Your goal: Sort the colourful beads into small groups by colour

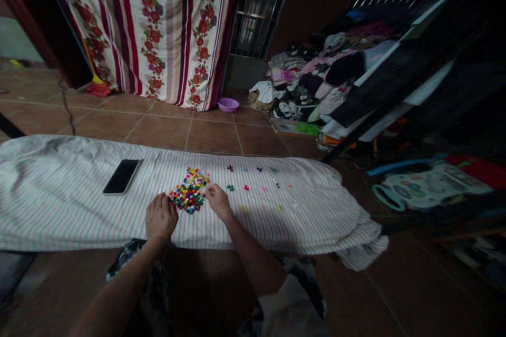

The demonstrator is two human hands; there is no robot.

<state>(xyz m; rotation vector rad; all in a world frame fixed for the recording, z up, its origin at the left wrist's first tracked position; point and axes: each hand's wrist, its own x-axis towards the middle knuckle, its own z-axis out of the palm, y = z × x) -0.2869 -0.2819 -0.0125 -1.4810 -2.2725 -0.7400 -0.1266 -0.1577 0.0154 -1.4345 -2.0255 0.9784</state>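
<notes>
A heap of small multicoloured beads (190, 192) lies on a striped cloth (130, 221) in front of me. My left hand (162, 217) rests palm down on the cloth at the heap's left edge, its fingers lying flat and close together. On the opposite side, my right hand (216, 200) touches the heap's right edge with thumb and fingers pinched; whatever is between the fingertips is hidden. Right of that hand, little single-colour groups are spread in rows, among them green pieces (230, 188), red pieces (246, 187), yellow pieces (244, 209) and brown pieces (230, 168).
A dark-screened phone (123, 177) lies on the cloth at left. Beyond are a floral curtain (166, 31), a purple basin (228, 105) and a red broom (98, 87) on the tiled floor. Clothes (308, 73) are piled at back right.
</notes>
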